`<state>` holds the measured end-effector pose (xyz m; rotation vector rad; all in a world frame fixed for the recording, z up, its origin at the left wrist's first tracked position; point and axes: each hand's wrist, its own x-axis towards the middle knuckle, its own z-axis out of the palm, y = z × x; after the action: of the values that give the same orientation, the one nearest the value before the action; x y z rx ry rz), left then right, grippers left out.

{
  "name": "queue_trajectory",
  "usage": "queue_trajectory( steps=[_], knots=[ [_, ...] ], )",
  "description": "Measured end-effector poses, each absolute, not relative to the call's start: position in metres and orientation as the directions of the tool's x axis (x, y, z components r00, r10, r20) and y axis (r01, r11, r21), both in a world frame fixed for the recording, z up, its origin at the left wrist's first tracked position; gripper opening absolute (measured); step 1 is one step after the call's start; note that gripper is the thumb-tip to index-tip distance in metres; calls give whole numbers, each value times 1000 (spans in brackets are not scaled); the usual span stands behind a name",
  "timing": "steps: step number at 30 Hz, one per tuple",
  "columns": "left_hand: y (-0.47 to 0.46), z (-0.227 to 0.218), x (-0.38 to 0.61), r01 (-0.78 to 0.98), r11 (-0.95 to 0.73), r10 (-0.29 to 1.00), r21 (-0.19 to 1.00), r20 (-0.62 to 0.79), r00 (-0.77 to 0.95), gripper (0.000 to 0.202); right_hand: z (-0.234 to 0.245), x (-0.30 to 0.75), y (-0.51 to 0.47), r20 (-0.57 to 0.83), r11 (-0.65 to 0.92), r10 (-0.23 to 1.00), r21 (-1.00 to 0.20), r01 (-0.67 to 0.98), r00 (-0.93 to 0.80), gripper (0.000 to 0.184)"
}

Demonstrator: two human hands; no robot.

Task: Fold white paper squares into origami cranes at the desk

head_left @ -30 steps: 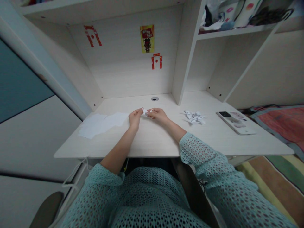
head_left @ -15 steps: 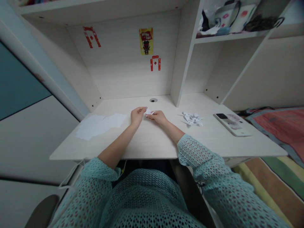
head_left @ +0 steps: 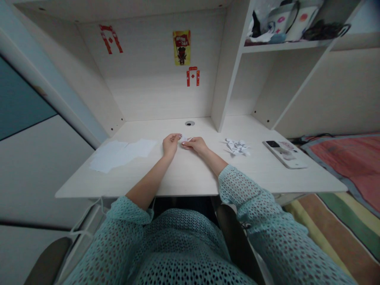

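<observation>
Above the middle of the white desk, my left hand (head_left: 170,145) and my right hand (head_left: 196,145) meet at a small piece of folded white paper (head_left: 184,138). The fingers of both hands are closed in a pinch on it, the left at its left side and the right at its right side. My fingertips cover part of the paper, so its full shape is hidden. On the left of the desk lie flat sheets of white paper (head_left: 111,155), overlapping. To the right of my hands is a loose pile of small folded paper pieces (head_left: 237,147).
A phone (head_left: 285,154) in a light case lies at the right of the desk (head_left: 190,180). Behind stands a shelf unit with an upright divider (head_left: 227,75); cups (head_left: 280,19) sit on its upper right shelf. A cable hole (head_left: 189,123) is at the back.
The view has shifted slightly. My left fingertips have drawn a little away from the right ones, and less of the folded paper shows between them.
</observation>
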<state>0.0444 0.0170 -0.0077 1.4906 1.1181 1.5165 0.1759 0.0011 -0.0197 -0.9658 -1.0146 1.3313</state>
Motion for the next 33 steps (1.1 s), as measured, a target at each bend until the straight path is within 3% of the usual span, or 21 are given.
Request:
queue_trajectory(
  steps=[6, 15, 22, 33],
  knots=[
    [17, -12, 49, -6, -323, 938, 946, 320, -134, 21, -21, 176, 3, 34, 40, 999, -965, -260, 25, 39],
    [12, -16, 48, -122, -155, 979, 980, 136, -150, 29, -21, 174, -1, 61, 71, 997, -950, -305, 41, 38],
    [12, -13, 49, -114, -218, 976, 969, 214, -49, 28, -19, 175, -2, 63, 75, 997, -943, -323, 47, 37],
    [12, -16, 48, -138, -202, 975, 970, 186, -118, 25, -24, 174, 3, 36, 35, 999, -944, -327, 1, 34]
  ],
)
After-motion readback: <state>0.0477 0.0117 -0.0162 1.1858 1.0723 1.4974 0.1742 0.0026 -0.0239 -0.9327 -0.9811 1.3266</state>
